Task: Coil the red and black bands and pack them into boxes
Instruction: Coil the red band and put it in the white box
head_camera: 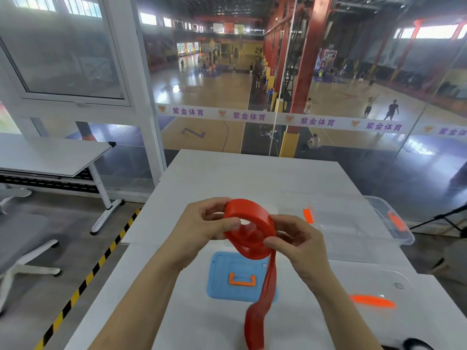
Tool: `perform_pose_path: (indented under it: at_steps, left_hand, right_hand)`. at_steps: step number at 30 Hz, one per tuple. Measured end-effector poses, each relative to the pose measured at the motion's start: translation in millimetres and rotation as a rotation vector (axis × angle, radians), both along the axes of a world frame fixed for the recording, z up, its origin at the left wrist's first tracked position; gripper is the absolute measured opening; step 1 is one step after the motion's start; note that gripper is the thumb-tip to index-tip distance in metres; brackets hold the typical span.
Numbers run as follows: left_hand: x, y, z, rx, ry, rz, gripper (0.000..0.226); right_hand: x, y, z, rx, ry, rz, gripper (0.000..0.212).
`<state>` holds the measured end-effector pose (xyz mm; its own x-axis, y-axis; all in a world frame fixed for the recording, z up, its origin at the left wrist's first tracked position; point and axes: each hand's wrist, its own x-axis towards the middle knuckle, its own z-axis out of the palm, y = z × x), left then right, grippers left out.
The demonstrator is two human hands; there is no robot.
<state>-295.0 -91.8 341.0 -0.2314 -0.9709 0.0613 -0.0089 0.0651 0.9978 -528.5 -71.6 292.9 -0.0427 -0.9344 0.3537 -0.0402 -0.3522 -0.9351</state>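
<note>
A red band (255,223) is partly wound into a thick coil that I hold above the white table (227,173). My left hand (204,223) grips the coil's left side, thumb across its face. My right hand (295,241) pinches the coil's lower right edge where the loose tail leaves it. The tail hangs down blurred toward the bottom edge. A clear plastic box (358,223) with orange latches stands open to the right. A blue lid (222,281) with an orange handle lies flat beneath the coil. A dark shape (414,346) at the bottom right corner may be the black band.
A clear lid (404,281) with an orange handle rests on the table at the right. A second white table (50,155) and a chair base stand at the left, beyond yellow-black floor tape. A glass wall runs behind the table. A tripod leg (439,218) is at the far right.
</note>
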Motion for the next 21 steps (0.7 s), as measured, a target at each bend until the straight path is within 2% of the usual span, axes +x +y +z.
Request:
perform_pose_path:
  at_steps: [2, 4, 8, 12, 15, 17, 21]
  left_hand:
    - [-1, -1, -5, 0.035, 0.086, 0.012, 0.035]
    - [0, -2, -10, 0.069, 0.095, -0.042, 0.037]
    - [9, -6, -12, 0.030, -0.212, -0.125, 0.034]
    - [5, -7, -3, -0.029, -0.431, -0.122, 0.050]
    - [-4, -6, 3, -0.145, -0.610, -0.147, 0.042]
    - [-7, -5, 5, -0.157, -0.588, -0.117, 0.038]
    - [-6, -1, 3, -0.105, -0.358, -0.069, 0.036]
  right_hand:
    - [0, 1, -3, -0.001, -0.031, -0.030, 0.046]
    - [-2, 0, -2, -0.008, 0.013, -0.051, 0.039]
    - [-7, 0, 6, -0.013, 0.161, -0.063, 0.033]
    - [-2, -1, 15, -0.062, 0.323, -0.027, 0.039]
    - [1, -1, 15, -0.083, 0.380, -0.007, 0.038]
    - [0, 1, 16, -0.062, 0.339, 0.010, 0.037]
    - [-2, 2, 12, -0.020, 0.213, 0.033, 0.046]
